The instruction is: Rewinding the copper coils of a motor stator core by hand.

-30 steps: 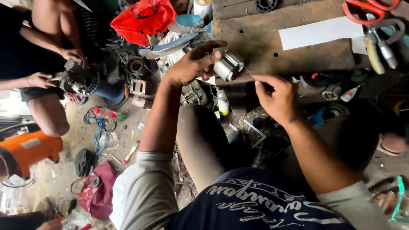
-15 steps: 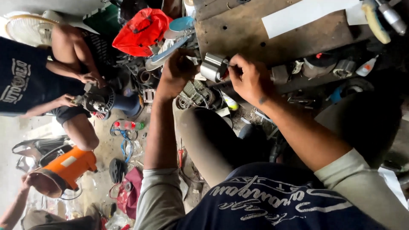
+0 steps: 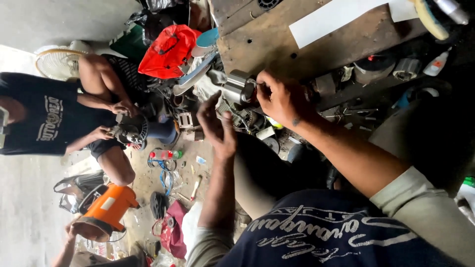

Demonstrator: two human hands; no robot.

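While the right hand pinches the metal cylinder's end, the left hand hangs open, empty — fitting underway, probably needing that hand's steadying grip.

The freest stretch lies on the wooden worktop in the upper middle of the frame, bare between the metal cylinder and the white paper strip. The right hand closes on the cylinder from the right, and the left hand hangs open just below it, leaving only a narrow gap between them. Left of the cylinder, a red bag and piled parts block the way. Along the worktop's lower edge, small rolls and clutter crowd the dark shelf. At lower left, the floor is strewn with a bottle and an orange machine.
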